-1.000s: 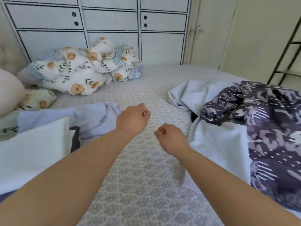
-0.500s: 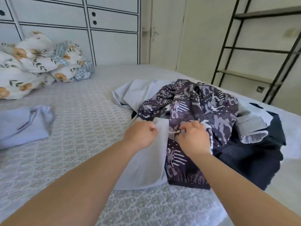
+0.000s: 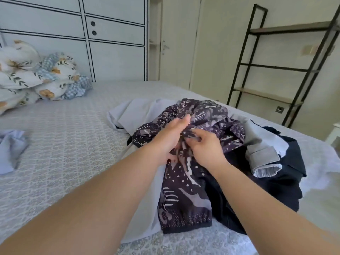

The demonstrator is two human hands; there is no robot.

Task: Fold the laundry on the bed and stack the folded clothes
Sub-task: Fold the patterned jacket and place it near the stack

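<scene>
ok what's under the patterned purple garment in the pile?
The patterned garment lies on a pale grey cloth at its left side and a dark navy garment at its right. Both hands cover its middle; anything deeper in the pile is hidden.

Laundry pile [image 3: 230, 144] sits on the bed [image 3: 73, 144], right of centre. Patterned shirt [image 3: 185, 190] on top of pile w/ both hands on it: left hand [image 3: 171, 138] just left of right hand [image 3: 206, 150], touching. Sleeve [image 3: 265, 159] sticks out to the right, over the trousers [image 3: 283, 181]. Sheet [image 3: 136, 115] under pile, behind-left. Crumpled cloth [image 3: 11, 150] at far left edge, well apart. Pillows [image 3: 36, 76] at back left, against the cupboard [image 3: 110, 43]. Shelf rack [image 3: 285, 67] behind bed, right; door [image 3: 176, 43] between cupboard & rack.
</scene>
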